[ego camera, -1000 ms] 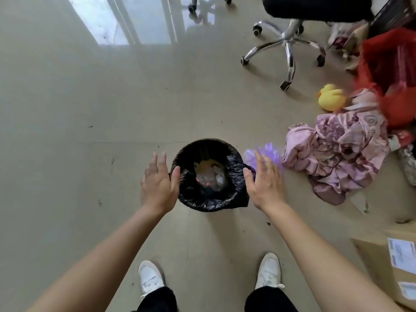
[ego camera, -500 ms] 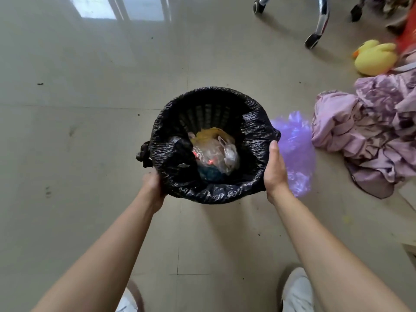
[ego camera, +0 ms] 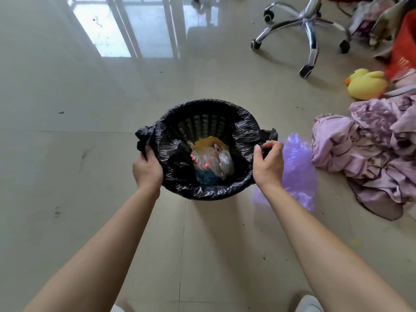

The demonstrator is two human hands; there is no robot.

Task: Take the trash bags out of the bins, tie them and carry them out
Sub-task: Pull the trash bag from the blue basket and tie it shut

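A round black slatted bin (ego camera: 203, 124) stands on the tiled floor, lined with a black trash bag (ego camera: 211, 192) folded over its rim. Inside lie clear plastic, yellow and blue rubbish (ego camera: 212, 159). My left hand (ego camera: 146, 170) grips the bag's left handle flap at the rim. My right hand (ego camera: 267, 163) pinches the right handle flap, pulled outward from the rim. Both flaps stick out sideways past the bin.
A crumpled purple plastic bag (ego camera: 297, 170) lies just right of the bin. Pink cloth (ego camera: 369, 154) is heaped further right, with a yellow duck toy (ego camera: 365, 84) and a red bag (ego camera: 403, 52) behind. A chrome chair base (ego camera: 308, 25) stands at the back right.
My hands went from hovering open beside the bin to its sides, then took hold of the bag's handle flaps and pulled them outward. The view came closer to the bin.
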